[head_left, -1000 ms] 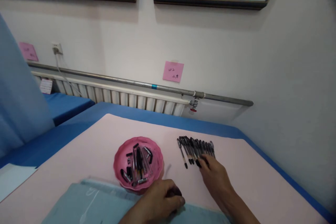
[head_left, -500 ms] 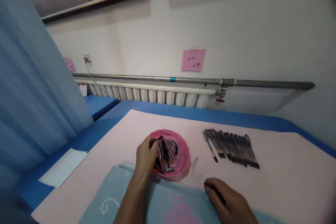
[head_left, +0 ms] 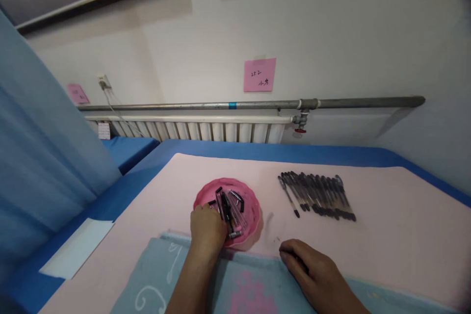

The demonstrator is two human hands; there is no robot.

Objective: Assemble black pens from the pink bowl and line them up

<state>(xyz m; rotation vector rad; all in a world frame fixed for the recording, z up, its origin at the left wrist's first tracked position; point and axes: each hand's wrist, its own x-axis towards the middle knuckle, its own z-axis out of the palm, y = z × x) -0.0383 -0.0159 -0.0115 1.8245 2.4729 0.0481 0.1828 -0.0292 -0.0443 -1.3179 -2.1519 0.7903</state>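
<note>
A round pink plastic basket [head_left: 253, 206] with a wavy rim stands on the pink sheet, holding clear pen barrels [head_left: 237, 211], black caps and other loose pen parts. My left hand [head_left: 208, 228] reaches over the basket's left side, fingers curled down into it; its fingertips and whatever they grip are hidden. My right hand [head_left: 311, 267] rests closed at the edge of a blue cloth [head_left: 224, 284] with a pink pattern, and nothing shows in its fingers. Beyond it, several assembled black-capped pens [head_left: 318, 194] lie side by side in a row, the leftmost one slightly apart.
The pink sheet [head_left: 390, 216] covers a blue padded bed [head_left: 331, 152]. White paper [head_left: 77, 248] lies at the left edge, near a blue curtain [head_left: 47, 157]. Behind the bed are a radiator [head_left: 206, 132], a metal pipe [head_left: 176, 107] and a wall with a pink note [head_left: 259, 75].
My left hand has lowered and turned, its fingers going from the pen parts down at the basket's left side. My right hand stays closed in place. The view has shifted slightly.
</note>
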